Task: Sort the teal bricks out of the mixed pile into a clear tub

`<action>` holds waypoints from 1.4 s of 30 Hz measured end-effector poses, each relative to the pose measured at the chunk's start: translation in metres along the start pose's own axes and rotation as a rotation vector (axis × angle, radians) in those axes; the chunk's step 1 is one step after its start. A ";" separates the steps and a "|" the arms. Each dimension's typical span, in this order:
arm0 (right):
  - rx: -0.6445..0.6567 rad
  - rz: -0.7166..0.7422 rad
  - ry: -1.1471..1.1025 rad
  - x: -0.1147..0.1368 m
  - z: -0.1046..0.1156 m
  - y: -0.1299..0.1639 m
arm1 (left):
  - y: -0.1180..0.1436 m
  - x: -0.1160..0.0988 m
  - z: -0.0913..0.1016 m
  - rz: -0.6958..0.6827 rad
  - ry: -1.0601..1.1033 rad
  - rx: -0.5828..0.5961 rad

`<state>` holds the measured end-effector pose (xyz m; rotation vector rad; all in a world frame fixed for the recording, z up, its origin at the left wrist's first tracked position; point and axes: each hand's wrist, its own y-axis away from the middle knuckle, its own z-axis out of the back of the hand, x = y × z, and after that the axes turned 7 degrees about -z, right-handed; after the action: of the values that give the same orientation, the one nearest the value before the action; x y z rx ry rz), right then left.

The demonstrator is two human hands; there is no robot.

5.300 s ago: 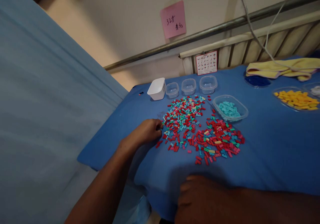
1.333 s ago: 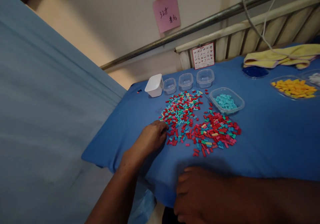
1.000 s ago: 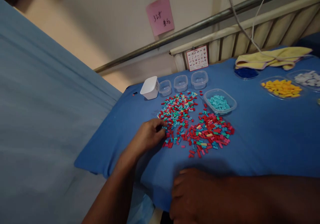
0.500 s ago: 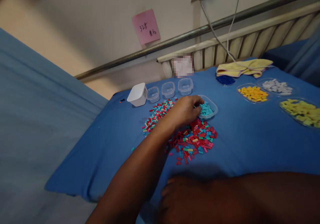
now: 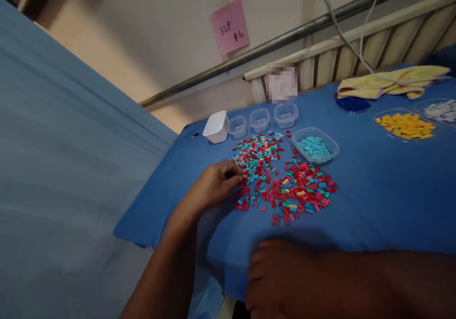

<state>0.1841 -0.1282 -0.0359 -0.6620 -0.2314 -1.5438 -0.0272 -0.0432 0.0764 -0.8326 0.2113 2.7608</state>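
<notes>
A spread of small red, teal, light blue and yellow bricks (image 5: 285,186) lies on the blue-covered table (image 5: 377,200). My left hand (image 5: 215,187) rests at the pile's left edge with its fingers curled and the fingertips touching the bricks; whether a brick is pinched between them is hidden. A clear tub (image 5: 315,146) with light blue bricks stands just behind the pile on the right. My right hand (image 5: 276,276) lies flat on the near table edge, holding nothing, its forearm running across the bottom of the view.
Behind the pile stand a white tub (image 5: 216,127) and three small clear tubs (image 5: 260,119). At the far right are a dish of yellow bricks (image 5: 406,124), a dark blue dish (image 5: 354,104) and a yellow cloth (image 5: 388,82). A blue sheet (image 5: 64,167) fills the left.
Half a second ago my left hand was over the tub of light blue bricks; it has come back to the pile's left edge. My right hand has stayed put.
</notes>
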 end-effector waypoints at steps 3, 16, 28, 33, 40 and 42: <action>-0.039 0.024 -0.010 0.000 0.000 0.003 | 0.032 0.018 -0.007 0.015 -0.042 0.073; -0.036 0.029 0.013 0.004 0.003 0.007 | 0.046 0.012 -0.034 -0.024 -0.327 0.170; -0.042 0.022 0.032 0.002 -0.002 0.003 | 0.004 0.003 -0.035 -0.066 -0.320 0.010; -0.064 0.036 0.012 0.001 -0.003 0.001 | 0.006 0.002 -0.013 -0.067 -0.330 -0.007; -0.045 0.002 -0.015 0.002 -0.002 0.003 | 0.029 0.009 -0.024 -0.085 -0.288 0.185; -0.051 -0.004 -0.006 0.004 0.000 0.005 | 0.027 0.011 -0.029 -0.045 -0.322 0.174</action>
<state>0.1893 -0.1316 -0.0352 -0.7063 -0.1984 -1.5563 -0.0285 -0.0734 0.0483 -0.3385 0.3588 2.7352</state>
